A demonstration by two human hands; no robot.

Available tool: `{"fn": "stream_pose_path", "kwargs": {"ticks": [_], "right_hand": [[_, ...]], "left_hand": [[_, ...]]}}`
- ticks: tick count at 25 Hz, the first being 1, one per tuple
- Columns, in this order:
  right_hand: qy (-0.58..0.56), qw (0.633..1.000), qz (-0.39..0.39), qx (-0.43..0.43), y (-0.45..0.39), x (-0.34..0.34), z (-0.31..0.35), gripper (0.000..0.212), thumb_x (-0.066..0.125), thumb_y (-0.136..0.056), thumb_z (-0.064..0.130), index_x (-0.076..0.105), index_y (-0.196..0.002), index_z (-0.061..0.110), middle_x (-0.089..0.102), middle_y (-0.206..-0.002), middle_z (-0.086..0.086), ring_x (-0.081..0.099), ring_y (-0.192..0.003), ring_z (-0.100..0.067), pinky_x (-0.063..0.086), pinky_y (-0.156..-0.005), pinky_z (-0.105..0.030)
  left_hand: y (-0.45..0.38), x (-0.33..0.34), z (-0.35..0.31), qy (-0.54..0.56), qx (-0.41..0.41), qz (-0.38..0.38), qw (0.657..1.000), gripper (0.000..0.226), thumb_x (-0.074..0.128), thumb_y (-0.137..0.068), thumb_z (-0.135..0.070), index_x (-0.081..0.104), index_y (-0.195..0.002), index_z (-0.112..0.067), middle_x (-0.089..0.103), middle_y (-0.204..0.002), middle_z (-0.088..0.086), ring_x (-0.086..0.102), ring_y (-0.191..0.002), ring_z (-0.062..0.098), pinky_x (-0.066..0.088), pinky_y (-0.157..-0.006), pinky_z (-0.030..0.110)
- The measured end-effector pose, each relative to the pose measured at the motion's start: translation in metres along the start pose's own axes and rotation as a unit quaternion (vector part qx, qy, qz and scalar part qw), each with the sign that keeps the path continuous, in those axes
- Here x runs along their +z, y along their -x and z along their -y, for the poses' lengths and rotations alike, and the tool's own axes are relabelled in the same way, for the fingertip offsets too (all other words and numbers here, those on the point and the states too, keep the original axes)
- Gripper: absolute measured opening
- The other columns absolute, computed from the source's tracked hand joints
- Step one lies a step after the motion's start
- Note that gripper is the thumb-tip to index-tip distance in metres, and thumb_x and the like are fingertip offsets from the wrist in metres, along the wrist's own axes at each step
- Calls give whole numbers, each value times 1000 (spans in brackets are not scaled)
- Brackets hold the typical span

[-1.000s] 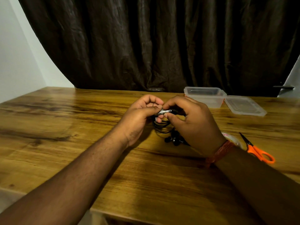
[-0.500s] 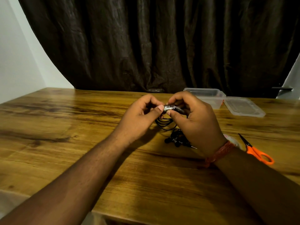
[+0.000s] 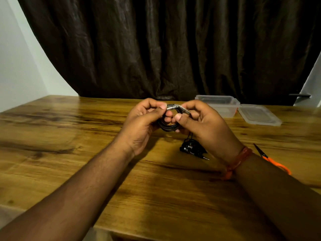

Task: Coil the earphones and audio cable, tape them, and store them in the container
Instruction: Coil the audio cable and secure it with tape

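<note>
A coil of black cable (image 3: 167, 126) is held up above the wooden table (image 3: 69, 136) between both hands. A strip of clear tape (image 3: 175, 107) wraps over the top of the coil. My left hand (image 3: 144, 122) pinches the left side of the coil and tape with thumb and fingers. My right hand (image 3: 203, 126) pinches the right side, thumb on the front. Below my right hand a second bundle of black earphones (image 3: 191, 147) lies on the table, its jack plug pointing right. The clear plastic container (image 3: 217, 105) stands open at the back right.
The container's clear lid (image 3: 259, 114) lies flat to the right of it. Orange-handled scissors (image 3: 272, 160) lie at the right, partly behind my right forearm. A dark curtain hangs behind the table's far edge.
Both hands have lifted the coil a little higher above the table. The taped top of the coil shows more plainly between my thumbs. The earphone bundle on the table has not moved.
</note>
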State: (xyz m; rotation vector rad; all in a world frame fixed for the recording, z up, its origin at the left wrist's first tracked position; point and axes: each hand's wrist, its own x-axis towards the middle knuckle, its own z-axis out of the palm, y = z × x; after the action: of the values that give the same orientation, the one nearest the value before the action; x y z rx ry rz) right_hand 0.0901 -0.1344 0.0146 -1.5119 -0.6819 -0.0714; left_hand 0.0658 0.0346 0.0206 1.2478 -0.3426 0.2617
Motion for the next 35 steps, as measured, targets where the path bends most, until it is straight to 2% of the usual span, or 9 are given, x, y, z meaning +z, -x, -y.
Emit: {"fn": "stream_pose_path", "kwargs": {"ticks": [3,5,9,12,20,25,29,32,35], "right_hand": [[-3,1000,-19,-6,-1,0,1,13,60,-93,4,63,-105,9,74,-92,-11,71,-91,-24,57,-85,-52],[28,999,-29,-24,0,-3,4,12,59,-94,5,66,-102,11,74,-90,-9,72,-90,-21,57,-87,-48],[217,972,-17,-88,3,-9,8,13,61,-94,15,70,-102,20,72,-84,3,68,-84,-11,56,-81,-41],[294,948,-8,-119,4,-9,9,13,64,-92,17,63,-105,21,70,-83,5,65,-79,-7,53,-72,-34],[235,961,-47,-140,2,-11,9,13,67,-90,14,61,-98,22,62,-80,-3,61,-72,-21,54,-66,-46],[257,957,-34,-131,0,-15,10,6,68,-88,18,65,-88,23,65,-77,-1,62,-74,-20,52,-69,-47],[256,961,-2,-107,0,-16,11,5,70,-87,21,69,-88,25,67,-79,1,63,-76,-17,53,-72,-46],[190,979,-3,-75,0,-13,9,13,72,-86,14,67,-95,22,66,-85,-7,65,-78,-19,56,-76,-49],[96,995,19,-36,0,-9,7,21,69,-88,7,59,-103,18,70,-90,-13,72,-85,-25,58,-82,-51]], "left_hand": [[0,0,0,-13,-2,9,1000,6,55,-91,-7,59,-95,-10,70,-77,3,67,-71,12,55,-66,25],[0,-1,2,-91,14,14,996,8,54,-94,-9,60,-95,-15,71,-81,-2,68,-79,10,52,-70,23],[2,-6,5,-329,118,15,937,12,61,-91,-32,62,-103,-29,68,-94,-10,65,-92,6,51,-77,22],[4,-4,5,-359,141,49,921,14,65,-89,-22,62,-100,-31,67,-91,-16,64,-90,2,52,-78,23],[-2,-2,7,-178,77,14,981,15,63,-88,0,63,-86,-15,71,-81,3,68,-77,15,55,-72,24],[1,0,4,-162,38,54,985,11,56,-93,-1,59,-92,-12,72,-78,-3,71,-79,11,52,-67,18],[1,-1,4,-204,53,83,974,7,63,-87,-10,60,-92,-12,70,-80,2,69,-78,15,55,-74,25],[1,0,7,-135,40,38,989,9,67,-80,-14,60,-85,-13,69,-76,1,67,-72,12,54,-69,22],[-1,1,5,-70,26,-9,997,8,62,-87,-7,58,-84,-13,69,-74,1,67,-72,11,53,-66,20]]}}
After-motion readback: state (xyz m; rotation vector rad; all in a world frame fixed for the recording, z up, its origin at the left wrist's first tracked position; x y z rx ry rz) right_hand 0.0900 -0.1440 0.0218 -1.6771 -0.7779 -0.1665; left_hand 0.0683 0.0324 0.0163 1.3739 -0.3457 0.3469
